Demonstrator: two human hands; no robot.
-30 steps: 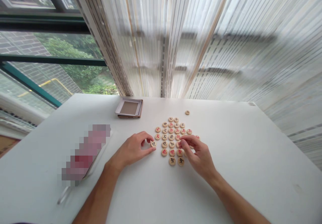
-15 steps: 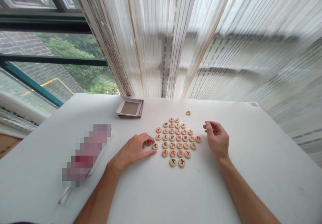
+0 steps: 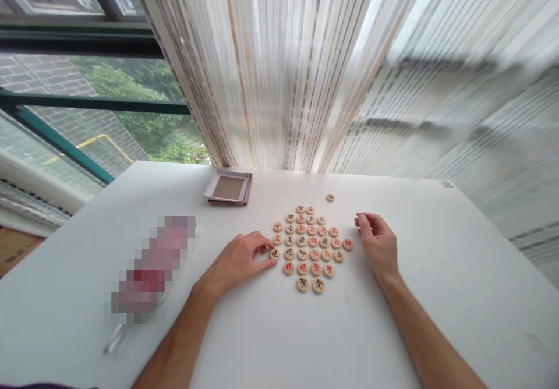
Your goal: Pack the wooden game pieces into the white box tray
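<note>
Several round wooden Chinese chess pieces (image 3: 311, 247) with red or black characters lie packed in rows on a white table (image 3: 279, 331). My left hand (image 3: 241, 259) rests at the cluster's left edge, thumb and fingers pinched on the leftmost piece (image 3: 274, 254). My right hand (image 3: 378, 243) sits on the table just right of the cluster, fingers loosely curled, and I see nothing in them. One lone piece (image 3: 330, 197) lies apart, behind the cluster.
A small open cardboard box (image 3: 228, 188) lies at the table's back, left of the pieces. A blurred pinkish item on a clear sheet (image 3: 151, 267) lies at the left. Striped curtains (image 3: 332, 69) and a window (image 3: 87, 103) stand beyond the far edge.
My right hand left the cluster's lower right pieces and moved out to the right of the cluster. My left hand stayed pinched on the leftmost piece.
</note>
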